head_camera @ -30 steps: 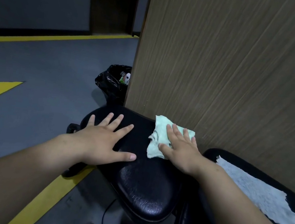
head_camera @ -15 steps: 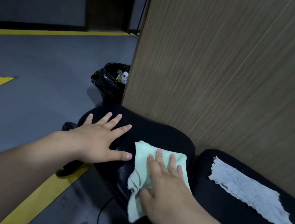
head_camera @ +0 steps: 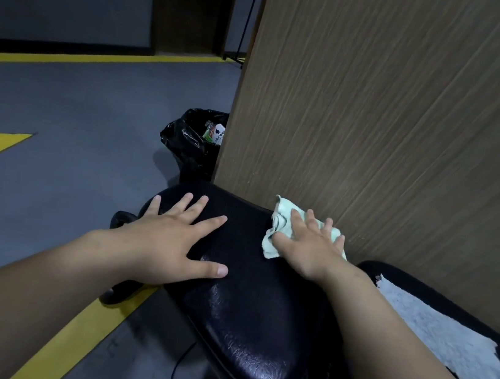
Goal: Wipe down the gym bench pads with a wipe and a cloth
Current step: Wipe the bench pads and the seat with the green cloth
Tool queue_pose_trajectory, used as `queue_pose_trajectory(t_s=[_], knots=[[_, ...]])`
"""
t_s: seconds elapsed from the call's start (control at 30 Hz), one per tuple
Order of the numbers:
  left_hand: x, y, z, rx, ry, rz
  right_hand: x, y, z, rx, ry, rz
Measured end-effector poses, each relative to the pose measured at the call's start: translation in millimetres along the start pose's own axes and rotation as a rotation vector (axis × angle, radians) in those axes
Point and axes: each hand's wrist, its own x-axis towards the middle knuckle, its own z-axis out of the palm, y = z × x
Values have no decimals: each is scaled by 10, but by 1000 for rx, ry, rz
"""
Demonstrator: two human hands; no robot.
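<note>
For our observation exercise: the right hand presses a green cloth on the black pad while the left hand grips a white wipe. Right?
No: the head view shows the left hand flat on the pad, holding nothing; the rest stands.

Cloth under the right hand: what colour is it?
The cloth is pale mint green; head view.

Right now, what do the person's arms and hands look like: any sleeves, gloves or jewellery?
Both arms are bare as far as the frame shows: no sleeve on the left forearm or the right forearm. The left hand and right hand wear no gloves, and no watch, band or ring shows. The visible nails look short and plain.
</note>
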Motion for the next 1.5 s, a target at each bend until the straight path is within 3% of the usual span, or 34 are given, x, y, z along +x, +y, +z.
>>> queue_pose_trajectory(t_s=[0.6, 0.73, 0.9, 1.2, 1.4, 1.5], knots=[[27, 8, 32, 27, 2, 2, -1515, -169, 581, -211, 79, -241], [21, -23, 19, 32, 11, 14, -1370, -98, 380, -144, 52, -288], [4, -101, -21, -42, 109, 26, -776, -15, 202, -94, 88, -186], [78, -288, 85, -87, 131, 46, -30, -29, 29, -76, -23, -88], [57, -462, 78, -121, 125, 58, -806, -460, 240, -202, -40, -374], [55, -580, 60, -129, 108, 59, -1090, -681, 515, -302, 66, -498]])
